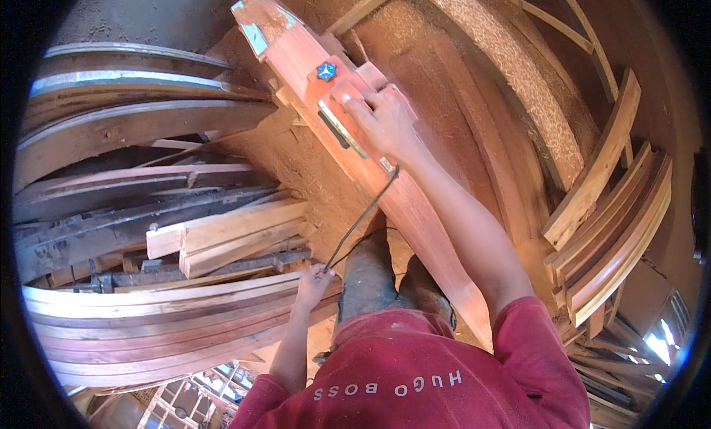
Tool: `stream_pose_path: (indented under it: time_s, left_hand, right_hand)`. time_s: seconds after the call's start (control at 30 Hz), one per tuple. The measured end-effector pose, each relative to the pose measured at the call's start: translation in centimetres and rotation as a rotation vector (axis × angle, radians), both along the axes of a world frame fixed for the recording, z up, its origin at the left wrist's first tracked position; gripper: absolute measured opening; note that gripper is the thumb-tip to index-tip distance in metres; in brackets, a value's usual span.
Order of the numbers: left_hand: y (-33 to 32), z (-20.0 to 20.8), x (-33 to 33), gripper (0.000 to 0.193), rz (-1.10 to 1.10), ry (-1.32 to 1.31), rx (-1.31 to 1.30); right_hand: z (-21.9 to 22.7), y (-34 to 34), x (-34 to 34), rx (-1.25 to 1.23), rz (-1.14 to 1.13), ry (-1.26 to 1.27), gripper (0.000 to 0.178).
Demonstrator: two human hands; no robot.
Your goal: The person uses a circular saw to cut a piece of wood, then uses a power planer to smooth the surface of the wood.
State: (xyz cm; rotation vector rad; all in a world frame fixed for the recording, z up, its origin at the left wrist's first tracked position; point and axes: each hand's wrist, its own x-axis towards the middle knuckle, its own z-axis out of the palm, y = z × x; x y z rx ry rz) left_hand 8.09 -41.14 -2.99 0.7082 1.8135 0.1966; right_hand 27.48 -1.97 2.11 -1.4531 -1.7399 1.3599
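My right hand [386, 121] is wrapped round the handle of an orange-red electric hand planer [370, 76]. The planer rests on a long reddish wooden plank [426, 229] and has a blue star-shaped knob [326, 71] at its far end. From its near end a dark power cord [361, 221] runs down toward my left side. My left hand [316, 284] grips this cord beside my leg, away from the plank. Patches of pale green paint mark the plank's far end. The planer's underside is hidden.
Stacked boards [185, 321] and short timber blocks [241, 233] lie at the left. More planks [618, 236] lean at the right. Wood shavings cover a curved board [511, 66] and sawdust [311, 170] lies on the floor. My legs [366, 270] stand close to the plank.
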Motion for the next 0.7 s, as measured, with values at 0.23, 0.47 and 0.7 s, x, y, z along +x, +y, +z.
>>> stream_pose_path:
  time_s: [0.23, 0.47, 0.7]
  left_hand:
    - [3.8, -2.8, -2.4, 0.016, 0.209, -0.149, 0.065]
    - [8.5, -7.8, -3.2, 0.052, 0.468, -0.321, 0.060]
    - [13.7, -8.3, -3.3, 0.043, -0.133, 0.170, 0.174]
  right_hand:
    - [-0.2, 9.1, -9.2, 0.053, -0.031, 0.074, 0.054]
    - [-2.5, 19.0, -15.3, 0.177, -0.049, 0.147, 0.068]
    - [2.7, 5.8, -3.1, 0.003, -0.048, -0.073, 0.059]
